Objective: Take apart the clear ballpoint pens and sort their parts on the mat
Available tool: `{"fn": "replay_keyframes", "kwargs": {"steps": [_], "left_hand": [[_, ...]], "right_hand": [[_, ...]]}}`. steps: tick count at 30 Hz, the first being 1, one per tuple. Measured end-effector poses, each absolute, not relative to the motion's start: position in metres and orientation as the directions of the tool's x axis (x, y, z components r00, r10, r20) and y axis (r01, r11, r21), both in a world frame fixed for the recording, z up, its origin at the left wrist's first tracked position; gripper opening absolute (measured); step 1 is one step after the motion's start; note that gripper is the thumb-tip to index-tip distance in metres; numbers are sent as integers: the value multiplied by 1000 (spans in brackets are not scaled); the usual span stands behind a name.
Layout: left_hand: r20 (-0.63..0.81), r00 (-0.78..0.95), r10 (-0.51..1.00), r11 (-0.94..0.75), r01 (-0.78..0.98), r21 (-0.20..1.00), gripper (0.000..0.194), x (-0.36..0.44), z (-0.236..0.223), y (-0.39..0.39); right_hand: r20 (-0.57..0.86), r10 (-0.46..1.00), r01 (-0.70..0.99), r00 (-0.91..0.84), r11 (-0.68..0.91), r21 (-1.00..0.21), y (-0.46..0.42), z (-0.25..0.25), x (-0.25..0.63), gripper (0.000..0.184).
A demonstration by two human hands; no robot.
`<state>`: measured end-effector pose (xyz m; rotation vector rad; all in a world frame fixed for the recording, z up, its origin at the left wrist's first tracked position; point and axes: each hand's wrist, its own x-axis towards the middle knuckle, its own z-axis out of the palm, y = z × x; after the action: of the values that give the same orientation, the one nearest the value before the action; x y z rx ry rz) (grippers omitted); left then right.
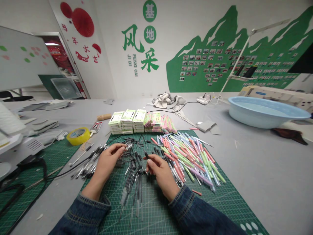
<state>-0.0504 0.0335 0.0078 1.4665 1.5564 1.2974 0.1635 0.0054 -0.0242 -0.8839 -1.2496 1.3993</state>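
Observation:
My left hand (110,160) is over the left part of the cutting mat, thumb and forefinger pinched together beside a pile of black and clear pen parts (132,142). What sits between those fingertips is too small to make out. A small black pen part (146,154) is held by the fingers of my right hand (158,169), over the mat's middle. Between my hands lie several pen refills (137,186) with black tips, fanned toward me. Clear pen barrels (89,163) are heaped left of my left hand. Coloured pens (188,156) spread out on the right.
Stacked pen boxes (127,119) stand at the back edge of the green cutting mat (217,205). Yellow tape (78,135) lies at left, near a sewing machine (14,153). A blue basin (259,114) and grey cloth scraps (207,125) are on the right.

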Motion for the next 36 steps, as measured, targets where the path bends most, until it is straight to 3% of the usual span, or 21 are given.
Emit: {"fn": "replay_keyframes", "kwargs": {"steps": [4, 9, 13, 17, 23, 26, 28, 30, 33, 36], "left_hand": [[251, -132, 959, -144, 534, 833, 28, -56, 0, 46], [309, 176, 935, -321, 788, 525, 19, -40, -11, 74], [316, 313, 895, -402, 874, 274, 16, -23, -14, 92], [292, 362, 885, -423, 888, 182, 15, -11, -16, 99], [291, 364, 885, -431, 876, 216, 9, -6, -12, 96], [288, 296, 911, -404, 780, 477, 7, -9, -4, 83], [253, 229, 940, -341, 594, 729, 11, -12, 2, 71], [201, 185, 962, -260, 395, 881, 17, -14, 7, 59], [157, 155, 975, -192, 248, 950, 21, -16, 14, 44], [156, 152, 976, -192, 261, 946, 20, -14, 20, 35]], "right_hand": [[95, 983, -227, -156, 58, -972, 7, -26, 164, 27], [98, 988, -201, -118, 73, -977, 8, -27, 166, 28], [95, 988, -180, -120, 73, -981, 10, -28, 167, 25], [113, 986, -180, -125, 89, -980, 11, -30, 167, 24], [123, 985, -144, -125, 104, -984, 12, -31, 168, 24], [137, 986, -47, -100, 133, -990, 12, -31, 169, 22], [157, 985, 36, -77, 160, -986, 10, -29, 169, 20], [194, 979, 112, -55, 199, -974, 8, -28, 169, 20], [250, 967, 198, -41, 253, -947, 5, -26, 168, 21], [276, 959, 245, -58, 282, -928, 4, -25, 167, 21]]}}
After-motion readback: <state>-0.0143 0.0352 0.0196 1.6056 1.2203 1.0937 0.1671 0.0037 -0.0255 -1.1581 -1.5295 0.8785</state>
